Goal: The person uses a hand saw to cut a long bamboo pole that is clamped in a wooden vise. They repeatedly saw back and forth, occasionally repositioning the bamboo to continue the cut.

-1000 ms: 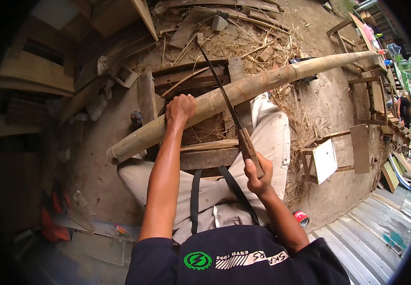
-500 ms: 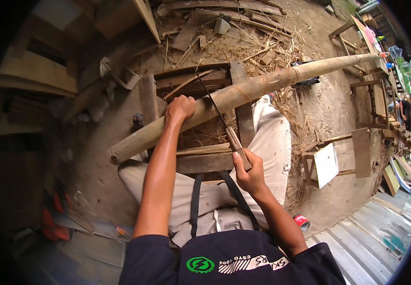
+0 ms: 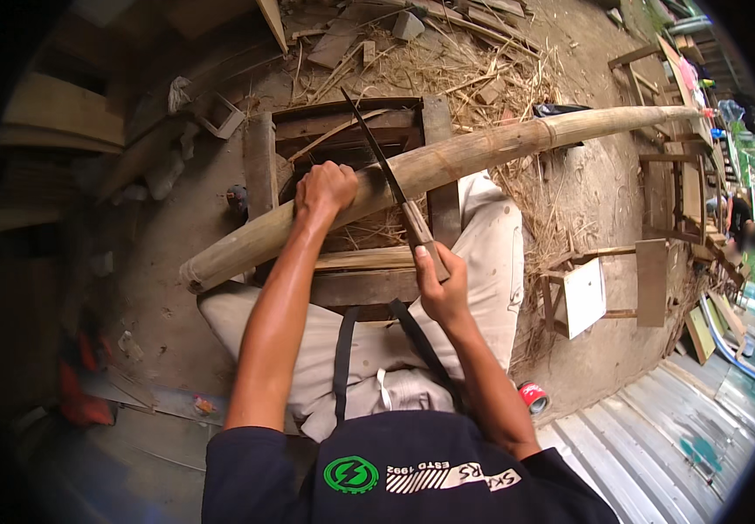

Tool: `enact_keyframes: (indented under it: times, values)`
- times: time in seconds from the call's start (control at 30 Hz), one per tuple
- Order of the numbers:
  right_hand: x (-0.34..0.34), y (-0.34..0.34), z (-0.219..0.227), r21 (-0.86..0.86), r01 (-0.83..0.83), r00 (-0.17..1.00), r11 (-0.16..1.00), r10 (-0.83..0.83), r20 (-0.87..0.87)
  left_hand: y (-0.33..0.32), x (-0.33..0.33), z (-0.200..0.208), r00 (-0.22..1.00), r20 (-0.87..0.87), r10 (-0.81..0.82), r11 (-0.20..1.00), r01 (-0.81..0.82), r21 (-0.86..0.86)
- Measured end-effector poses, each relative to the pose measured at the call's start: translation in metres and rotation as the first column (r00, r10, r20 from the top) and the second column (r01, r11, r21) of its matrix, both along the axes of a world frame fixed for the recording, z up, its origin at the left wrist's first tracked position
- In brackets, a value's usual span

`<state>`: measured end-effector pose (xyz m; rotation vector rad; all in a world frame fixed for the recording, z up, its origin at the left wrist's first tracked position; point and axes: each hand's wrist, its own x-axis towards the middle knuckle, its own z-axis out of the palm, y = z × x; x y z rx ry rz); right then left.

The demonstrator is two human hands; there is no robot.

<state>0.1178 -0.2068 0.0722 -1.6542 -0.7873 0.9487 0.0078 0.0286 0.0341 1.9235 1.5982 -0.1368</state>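
Note:
A long bamboo pole (image 3: 482,153) lies slantwise across a wooden frame (image 3: 368,286), its near end at the lower left and its far end at the upper right. My left hand (image 3: 328,188) is closed around the pole, left of the saw. In my right hand (image 3: 444,284) is the wooden handle of a handsaw (image 3: 382,166). The saw's dark blade crosses the pole just right of my left hand, its tip sticking out past the far side. Whether the teeth have cut into the pole cannot be made out.
A red can (image 3: 533,397) stands by my right side, near corrugated metal sheets (image 3: 630,445). Wood scraps and straw (image 3: 473,70) litter the ground ahead. A small frame with a white panel (image 3: 585,299) is to the right. Stacked boards (image 3: 63,113) line the left; a person (image 3: 738,214) is far right.
My right hand has pushed the saw forward, so more blade reaches beyond the pole. My left hand keeps its hold. The whole view has shifted slightly.

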Motion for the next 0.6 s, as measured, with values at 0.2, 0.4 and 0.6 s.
enact_keyframes:
  times: [0.2,0.4,0.6]
  values:
    - [-0.009,-0.065,0.1,-0.021,-0.029,0.999,0.999,0.03,0.035,0.003,-0.002,-0.012,0.999,0.022,0.049,0.986,-0.052,0.156]
    - [-0.003,0.037,0.025,0.108,-0.061,0.989,0.992,0.046,0.138,-0.021,0.001,-0.016,0.995,0.096,0.033,0.906,-0.07,0.418]
    - [-0.009,-0.108,0.101,-0.16,-0.119,0.986,0.98,0.135,0.093,0.016,-0.002,-0.018,0.999,0.039,0.027,0.994,-0.031,0.105]
